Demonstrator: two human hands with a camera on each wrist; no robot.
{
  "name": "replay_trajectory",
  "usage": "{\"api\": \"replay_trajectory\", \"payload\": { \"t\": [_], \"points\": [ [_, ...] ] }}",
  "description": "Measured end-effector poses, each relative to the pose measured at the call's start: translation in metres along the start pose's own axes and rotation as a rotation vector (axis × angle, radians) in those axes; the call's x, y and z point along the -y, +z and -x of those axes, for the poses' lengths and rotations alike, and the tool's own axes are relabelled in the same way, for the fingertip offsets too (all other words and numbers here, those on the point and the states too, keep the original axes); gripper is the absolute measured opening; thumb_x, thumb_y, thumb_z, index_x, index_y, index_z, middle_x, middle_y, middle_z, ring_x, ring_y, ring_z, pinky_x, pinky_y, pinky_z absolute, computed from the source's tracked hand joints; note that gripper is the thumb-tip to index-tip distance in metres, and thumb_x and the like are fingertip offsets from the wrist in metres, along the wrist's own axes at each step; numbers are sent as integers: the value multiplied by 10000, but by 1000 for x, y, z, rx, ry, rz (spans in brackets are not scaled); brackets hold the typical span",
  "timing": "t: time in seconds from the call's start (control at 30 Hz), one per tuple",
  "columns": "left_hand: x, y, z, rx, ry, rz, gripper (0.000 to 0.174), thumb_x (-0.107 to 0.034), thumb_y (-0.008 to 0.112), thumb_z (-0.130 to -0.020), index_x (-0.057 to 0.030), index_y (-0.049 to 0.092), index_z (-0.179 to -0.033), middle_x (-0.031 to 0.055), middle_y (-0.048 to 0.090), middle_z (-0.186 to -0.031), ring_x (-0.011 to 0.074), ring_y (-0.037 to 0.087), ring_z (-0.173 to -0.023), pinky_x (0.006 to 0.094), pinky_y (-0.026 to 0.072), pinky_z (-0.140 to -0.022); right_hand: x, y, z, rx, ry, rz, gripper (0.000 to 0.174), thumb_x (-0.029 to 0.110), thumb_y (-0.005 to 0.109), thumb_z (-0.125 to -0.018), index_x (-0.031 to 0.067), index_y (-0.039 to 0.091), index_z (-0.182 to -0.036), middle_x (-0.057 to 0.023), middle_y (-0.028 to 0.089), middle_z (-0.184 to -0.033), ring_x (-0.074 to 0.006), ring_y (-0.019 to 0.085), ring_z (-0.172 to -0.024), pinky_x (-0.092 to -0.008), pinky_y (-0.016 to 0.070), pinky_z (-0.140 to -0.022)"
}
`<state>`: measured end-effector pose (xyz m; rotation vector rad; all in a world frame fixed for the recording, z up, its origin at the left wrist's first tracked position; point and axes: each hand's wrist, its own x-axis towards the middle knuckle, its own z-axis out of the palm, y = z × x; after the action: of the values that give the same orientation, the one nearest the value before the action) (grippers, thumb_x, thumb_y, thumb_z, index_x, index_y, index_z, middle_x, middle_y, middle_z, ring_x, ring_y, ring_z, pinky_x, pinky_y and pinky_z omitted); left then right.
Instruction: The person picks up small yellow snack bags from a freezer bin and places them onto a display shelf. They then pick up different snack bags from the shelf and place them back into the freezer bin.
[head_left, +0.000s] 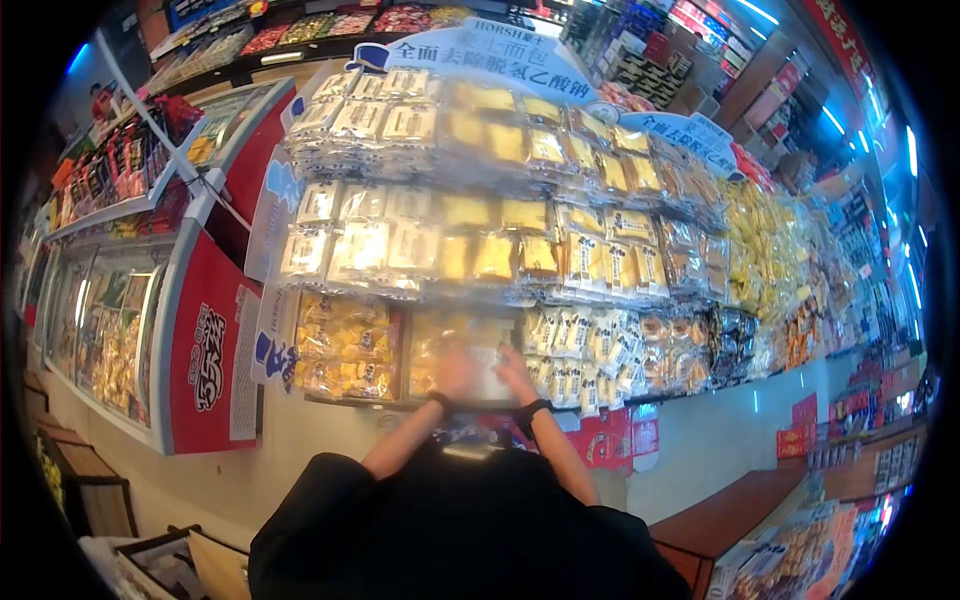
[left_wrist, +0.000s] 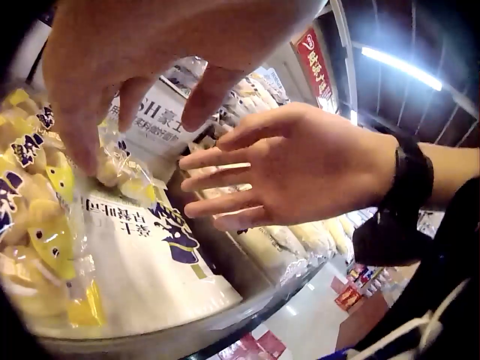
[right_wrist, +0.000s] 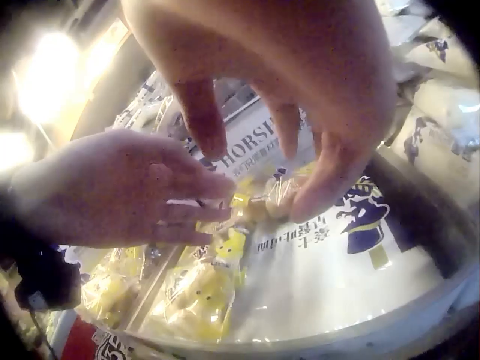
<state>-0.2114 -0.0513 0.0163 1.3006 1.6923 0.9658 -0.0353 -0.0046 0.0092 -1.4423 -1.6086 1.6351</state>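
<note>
A display compartment holds a white printed panel (left_wrist: 135,262) with a dark blue hat logo, lying flat at its bottom. Yellow-printed clear bags of bread (left_wrist: 45,202) lie along the panel's left side, and a small bread bag (right_wrist: 281,196) lies toward its back. My left hand (head_left: 458,375), blurred in the head view, reaches over these bags with its fingers extended. Opposite it, my right hand (head_left: 515,376) hangs over the compartment's right side, fingers straight and spread apart. No item shows in either hand's grasp.
Bagged yellow snacks (head_left: 345,345) fill the compartment to the left; white-wrapped packets (head_left: 582,350) fill the one to the right. Tiers of wrapped bread (head_left: 490,250) rise behind. A red-sided freezer (head_left: 215,340) stands at left, and red boxes (head_left: 605,440) sit below the stand.
</note>
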Motion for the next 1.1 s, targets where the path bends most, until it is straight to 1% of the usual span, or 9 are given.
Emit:
{"api": "replay_trajectory", "payload": {
  "t": [0.1, 0.3, 0.47, 0.57, 0.67, 0.77, 0.9, 1.03, 1.1],
  "points": [
    [-16, 7, 2, -49, 105, -181, 494, -183, 610, -768, -47, 548, -1239, 254, 369, -1449, 421, 406, -1298, 421, 360, -1076, -46, 8, -24, -107, -228, 197, 527, 132, 699, -750, 35, 569, -1251, -110, 623, -1016, -211, 621, -856, -311, 527, -663],
    [-7, 13, -9, 42, 66, -266, 565, -171, 637, -751, -43, 495, -1282, 245, 365, -1448, 408, 416, -1291, 430, 368, -1068, -11, 1, -1, 86, 51, 119, 510, 216, 679, -804, 48, 540, -1265, -95, 619, -1113, -203, 605, -930, -337, 505, -759],
    [33, 28, 0, -193, 247, -219, 422, -149, 585, -834, -6, 518, -1226, 214, 522, -1248, 387, 521, -1144, 431, 411, -1000, -98, 5, -18, 189, -229, 113, 328, 248, 598, -883, 56, 606, -1149, -42, 649, -967, -137, 604, -828, -298, 490, -727],
    [43, -5, 41, 219, 108, -265, 329, -141, 557, -882, 2, 562, -1178, 195, 591, -1145, 340, 558, -1103, 407, 434, -968, -96, 17, 3, 224, -125, -25, 230, 146, 562, -894, 59, 654, -1086, -26, 665, -903, -120, 608, -822, -267, 485, -754],
    [53, -39, 91, 333, -25, -68, 294, -186, 519, -944, -6, 611, -1158, 149, 640, -1106, 242, 594, -1039, 356, 455, -935, -42, 19, 39, 258, -51, -150, 165, 125, 549, -907, 41, 669, -983, -39, 678, -881, -111, 623, -820, -243, 492, -737],
    [60, -61, 151, 137, -225, 81, 336, -216, 558, -930, -28, 603, -1205, 104, 678, -1083, 203, 626, -994, 345, 481, -900, -27, 26, 36, 413, 56, -159, 179, 185, 560, -928, 40, 664, -936, -54, 688, -875, -108, 637, -787, -238, 506, -707],
    [72, -73, 212, -71, -151, 84, 342, -268, 574, -924, -27, 609, -1163, 129, 678, -1009, 201, 633, -915, 357, 504, -826, -14, 66, 44, 646, 156, -209, 216, 204, 556, -939, 12, 657, -944, -75, 694, -897, -139, 651, -787, -257, 521, -711],
    [90, -78, 255, -26, -598, 138, 452, -411, 475, -948, -71, 590, -1223, 167, 670, -991, 255, 666, -798, 413, 514, -800, 0, 130, 54, 902, 253, -66, 175, 168, 563, -932, 25, 656, -971, -75, 690, -924, -155, 659, -814, -279, 526, -738],
    [86, -88, 281, -185, -434, 64, 423, -385, 504, -931, -66, 601, -1189, 167, 668, -991, 263, 656, -833, 414, 516, -790, 1, 168, 58, 1002, 285, 7, 159, 156, 574, -926, 40, 661, -992, -60, 692, -920, -142, 655, -803, -270, 518, -730]
  ]
}}
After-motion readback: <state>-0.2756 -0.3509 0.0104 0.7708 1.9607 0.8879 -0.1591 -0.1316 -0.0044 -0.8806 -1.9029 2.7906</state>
